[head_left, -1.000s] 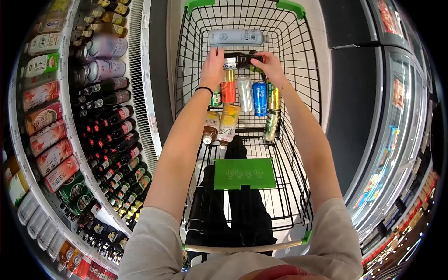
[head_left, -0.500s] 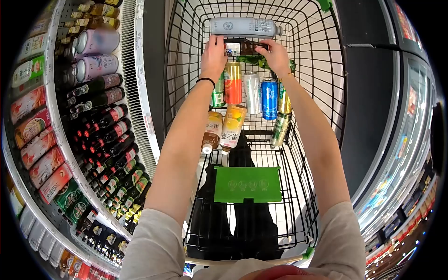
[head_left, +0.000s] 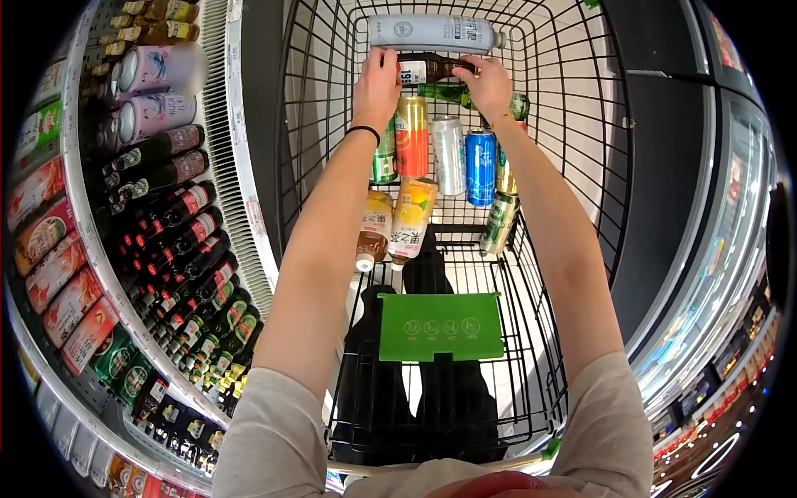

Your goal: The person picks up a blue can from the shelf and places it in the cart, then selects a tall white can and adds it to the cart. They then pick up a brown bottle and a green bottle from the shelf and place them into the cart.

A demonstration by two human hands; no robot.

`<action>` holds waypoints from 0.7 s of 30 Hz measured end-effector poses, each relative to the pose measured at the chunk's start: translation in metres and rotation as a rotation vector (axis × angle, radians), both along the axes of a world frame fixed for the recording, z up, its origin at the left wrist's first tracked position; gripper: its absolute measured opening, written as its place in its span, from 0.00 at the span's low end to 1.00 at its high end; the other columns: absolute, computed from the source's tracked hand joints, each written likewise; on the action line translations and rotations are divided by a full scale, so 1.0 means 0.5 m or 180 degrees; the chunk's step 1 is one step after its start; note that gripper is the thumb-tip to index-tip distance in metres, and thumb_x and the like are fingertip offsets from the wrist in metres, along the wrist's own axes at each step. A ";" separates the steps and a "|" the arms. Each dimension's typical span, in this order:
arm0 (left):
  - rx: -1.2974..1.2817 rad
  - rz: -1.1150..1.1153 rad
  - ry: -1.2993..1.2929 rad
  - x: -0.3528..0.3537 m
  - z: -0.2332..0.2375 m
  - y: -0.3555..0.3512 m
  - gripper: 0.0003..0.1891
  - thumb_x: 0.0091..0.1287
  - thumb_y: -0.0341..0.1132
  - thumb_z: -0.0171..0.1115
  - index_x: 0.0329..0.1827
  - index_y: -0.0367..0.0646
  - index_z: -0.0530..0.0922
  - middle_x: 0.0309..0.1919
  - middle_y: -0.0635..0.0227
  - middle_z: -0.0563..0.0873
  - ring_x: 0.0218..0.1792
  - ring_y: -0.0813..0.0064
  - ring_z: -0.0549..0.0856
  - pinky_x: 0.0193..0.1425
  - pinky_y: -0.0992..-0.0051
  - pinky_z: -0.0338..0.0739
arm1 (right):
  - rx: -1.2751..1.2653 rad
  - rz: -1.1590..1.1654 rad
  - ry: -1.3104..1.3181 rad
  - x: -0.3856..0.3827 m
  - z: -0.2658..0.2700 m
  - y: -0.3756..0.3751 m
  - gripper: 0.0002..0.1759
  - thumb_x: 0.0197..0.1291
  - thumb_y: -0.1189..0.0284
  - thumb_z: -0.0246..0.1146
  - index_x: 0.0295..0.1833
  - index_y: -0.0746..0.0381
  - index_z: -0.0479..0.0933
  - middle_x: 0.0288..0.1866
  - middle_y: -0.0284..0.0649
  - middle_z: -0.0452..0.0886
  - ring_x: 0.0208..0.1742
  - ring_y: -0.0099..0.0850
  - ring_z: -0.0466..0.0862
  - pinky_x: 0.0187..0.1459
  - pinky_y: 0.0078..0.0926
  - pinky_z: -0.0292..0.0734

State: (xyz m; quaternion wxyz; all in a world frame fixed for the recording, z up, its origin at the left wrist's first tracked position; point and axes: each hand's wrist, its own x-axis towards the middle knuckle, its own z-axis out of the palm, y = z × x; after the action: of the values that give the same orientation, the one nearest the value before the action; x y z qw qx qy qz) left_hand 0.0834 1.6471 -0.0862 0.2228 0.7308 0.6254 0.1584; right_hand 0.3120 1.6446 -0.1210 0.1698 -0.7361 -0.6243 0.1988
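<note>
Frame's upper centre: left hand (head_left: 378, 90) and right hand (head_left: 488, 90) grip the dark bottle (head_left: 437, 70) at both ends; keep it level, without knocking the green bottle (head_left: 446, 92)

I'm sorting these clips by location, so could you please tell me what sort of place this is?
Most likely a supermarket: a cart holding drinks, shelves of bottles to the left, and what looks like a glass-fronted cooler to the right.

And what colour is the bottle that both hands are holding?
The bottle is dark brown, with a whitish label. It shows best in the head view.
</note>
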 end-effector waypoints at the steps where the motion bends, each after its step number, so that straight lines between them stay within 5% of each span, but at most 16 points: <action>1: -0.0010 0.0000 -0.0010 0.002 -0.002 -0.003 0.26 0.56 0.20 0.72 0.57 0.41 0.72 0.58 0.55 0.76 0.59 0.45 0.81 0.60 0.54 0.83 | -0.0010 0.0000 -0.0010 -0.002 0.001 0.001 0.25 0.62 0.46 0.72 0.57 0.49 0.90 0.49 0.46 0.85 0.49 0.45 0.86 0.50 0.42 0.81; 3: 0.0292 0.0001 0.0065 0.005 -0.003 -0.007 0.23 0.60 0.21 0.70 0.56 0.43 0.71 0.59 0.56 0.72 0.58 0.49 0.81 0.56 0.56 0.87 | -0.0125 -0.0157 0.0251 -0.006 0.004 0.006 0.21 0.60 0.48 0.73 0.55 0.46 0.90 0.49 0.43 0.86 0.55 0.45 0.85 0.59 0.44 0.76; 8: 0.0331 0.0262 0.0120 0.020 0.000 -0.014 0.24 0.61 0.17 0.64 0.61 0.38 0.72 0.64 0.50 0.70 0.64 0.44 0.75 0.63 0.55 0.81 | -0.0209 -0.0094 0.0145 -0.013 0.013 -0.005 0.27 0.62 0.50 0.73 0.61 0.53 0.86 0.51 0.45 0.86 0.55 0.47 0.85 0.59 0.45 0.78; 13: 0.0376 0.0764 -0.0012 0.023 0.071 -0.097 0.23 0.61 0.19 0.65 0.60 0.33 0.72 0.61 0.46 0.71 0.63 0.43 0.75 0.64 0.54 0.79 | 0.0458 0.0001 0.0137 -0.020 0.066 -0.078 0.23 0.68 0.62 0.68 0.64 0.62 0.82 0.56 0.50 0.85 0.59 0.50 0.83 0.61 0.45 0.79; 17: -0.0101 0.0683 -0.0415 0.014 0.151 -0.221 0.15 0.66 0.23 0.64 0.55 0.35 0.77 0.52 0.47 0.78 0.55 0.44 0.81 0.59 0.54 0.80 | 0.0362 0.0054 0.0314 -0.017 0.153 -0.181 0.20 0.70 0.70 0.64 0.65 0.63 0.79 0.60 0.50 0.83 0.62 0.52 0.81 0.61 0.46 0.79; 21: -0.0433 0.0357 -0.0743 -0.004 0.238 -0.379 0.03 0.72 0.29 0.63 0.43 0.39 0.81 0.36 0.47 0.86 0.40 0.43 0.86 0.48 0.52 0.82 | 0.0597 0.0114 0.0585 -0.001 0.228 -0.296 0.13 0.72 0.72 0.61 0.59 0.59 0.80 0.53 0.48 0.86 0.47 0.52 0.87 0.48 0.46 0.84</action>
State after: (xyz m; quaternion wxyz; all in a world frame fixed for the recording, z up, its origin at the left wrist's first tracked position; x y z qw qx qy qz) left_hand 0.0816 1.4578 0.0327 0.3338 0.6546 0.6444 0.2118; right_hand 0.3115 1.4964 -0.0070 0.2908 -0.6845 -0.6350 0.2090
